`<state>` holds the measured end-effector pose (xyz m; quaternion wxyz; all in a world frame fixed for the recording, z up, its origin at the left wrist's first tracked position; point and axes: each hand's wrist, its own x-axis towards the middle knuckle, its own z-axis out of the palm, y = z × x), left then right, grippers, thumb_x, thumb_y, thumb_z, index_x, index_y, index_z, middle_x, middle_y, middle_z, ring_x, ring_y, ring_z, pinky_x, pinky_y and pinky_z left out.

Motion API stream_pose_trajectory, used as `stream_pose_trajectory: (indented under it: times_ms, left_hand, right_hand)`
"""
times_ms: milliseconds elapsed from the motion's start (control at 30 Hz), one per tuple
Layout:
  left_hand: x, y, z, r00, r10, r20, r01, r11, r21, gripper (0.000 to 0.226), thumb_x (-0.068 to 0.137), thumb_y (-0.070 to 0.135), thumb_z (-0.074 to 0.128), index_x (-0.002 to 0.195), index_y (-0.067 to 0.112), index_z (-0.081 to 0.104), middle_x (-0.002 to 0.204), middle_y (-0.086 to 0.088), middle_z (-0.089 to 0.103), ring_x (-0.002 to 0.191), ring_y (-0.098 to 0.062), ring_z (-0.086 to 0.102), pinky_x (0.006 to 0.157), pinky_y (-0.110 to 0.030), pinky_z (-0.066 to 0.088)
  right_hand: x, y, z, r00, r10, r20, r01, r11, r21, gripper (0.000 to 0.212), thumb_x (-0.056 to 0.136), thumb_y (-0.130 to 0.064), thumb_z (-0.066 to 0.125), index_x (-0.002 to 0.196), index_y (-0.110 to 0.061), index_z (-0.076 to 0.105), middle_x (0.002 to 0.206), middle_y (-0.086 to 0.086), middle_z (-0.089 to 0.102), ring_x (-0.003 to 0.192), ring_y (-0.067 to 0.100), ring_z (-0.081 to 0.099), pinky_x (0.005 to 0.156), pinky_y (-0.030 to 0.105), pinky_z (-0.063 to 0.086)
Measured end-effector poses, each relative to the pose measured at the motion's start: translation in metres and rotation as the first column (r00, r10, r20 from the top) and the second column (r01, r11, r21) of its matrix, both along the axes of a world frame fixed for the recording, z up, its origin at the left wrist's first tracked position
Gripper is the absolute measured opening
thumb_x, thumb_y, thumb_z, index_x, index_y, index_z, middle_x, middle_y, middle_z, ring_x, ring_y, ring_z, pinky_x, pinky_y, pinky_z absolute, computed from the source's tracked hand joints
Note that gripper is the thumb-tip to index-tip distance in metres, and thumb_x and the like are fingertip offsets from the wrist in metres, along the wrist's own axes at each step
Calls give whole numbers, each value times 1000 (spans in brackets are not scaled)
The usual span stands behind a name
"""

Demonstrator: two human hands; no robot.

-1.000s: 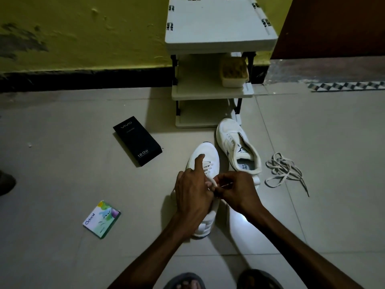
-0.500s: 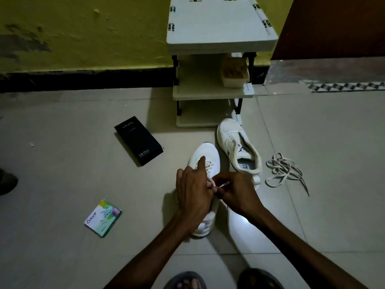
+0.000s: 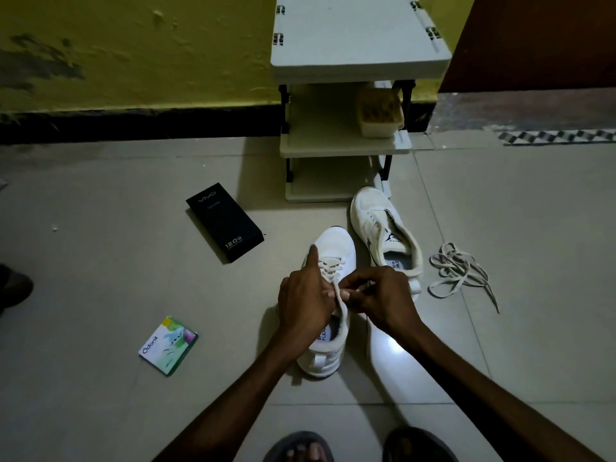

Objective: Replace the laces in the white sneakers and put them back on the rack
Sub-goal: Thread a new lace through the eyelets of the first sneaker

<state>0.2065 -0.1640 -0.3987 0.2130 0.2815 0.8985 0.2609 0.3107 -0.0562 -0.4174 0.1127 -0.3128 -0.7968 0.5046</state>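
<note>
A white sneaker (image 3: 335, 243) stands on the floor tiles in front of me, toe pointing away, with a white lace (image 3: 330, 265) crossed through its lower eyelets. My left hand (image 3: 305, 296) lies over the shoe's left side, index finger pointing up, and pinches the lace. My right hand (image 3: 383, 298) pinches the lace end just right of the tongue. The second white sneaker (image 3: 383, 228) lies unlaced to the right behind it. A loose pile of laces (image 3: 458, 271) lies further right. The white shoe rack (image 3: 353, 105) stands against the wall.
A black phone box (image 3: 225, 221) lies left of the shoes and a small green Odonil packet (image 3: 168, 345) nearer me on the left. A tub (image 3: 380, 111) sits on the rack's middle shelf. My sandalled feet (image 3: 301, 448) show at the bottom edge.
Both hands have stayed on the near sneaker's lace, with only small finger movements at the eyelets. The shoes have not moved.
</note>
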Motion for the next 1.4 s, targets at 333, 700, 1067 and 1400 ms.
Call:
stream_pose_trajectory:
  times_ms: [333, 700, 1067, 1400]
  left_hand:
    - [-2, -3, -2, 960, 89, 265, -116, 989, 88, 88, 74, 5, 76, 149, 18, 30, 116, -8, 69, 111, -26, 63, 97, -43, 51]
    - [-11, -3, -24, 990, -21, 140, 20, 1000, 13, 114, 75, 18, 80, 155, 31, -1, 112, -2, 69, 104, -24, 64, 94, -43, 52]
    - [-19, 0, 7, 987, -156, 27, 156, 988, -9, 89, 80, 20, 66, 147, 45, 13, 108, 8, 63, 118, -22, 44, 91, -31, 24]
    - [-47, -11, 63, 990, -126, 63, 56, 764, 643, 45, 83, 5, 65, 121, 28, 58, 88, 11, 63, 82, -12, 55, 76, -31, 46]
  right_hand:
    - [0, -1, 8, 1000, 0, 11, -2, 990, 141, 9, 76, -19, 82, 72, -25, 76, 65, -15, 70, 57, 1, 65, 60, 19, 52]
    - [-5, 17, 46, 999, -42, -6, 42, 941, 336, 18, 73, 3, 64, 70, -15, 64, 65, -8, 61, 62, 1, 58, 52, 10, 40]
    - [-16, 13, 77, 985, -9, 174, 39, 984, -173, 18, 94, -6, 47, 81, -16, 57, 62, -5, 56, 61, 15, 53, 59, 26, 37]
    - [-12, -3, 49, 840, 215, 499, -429, 826, 366, 29, 98, -36, 52, 110, -10, 60, 103, 14, 67, 96, 32, 62, 74, 37, 48]
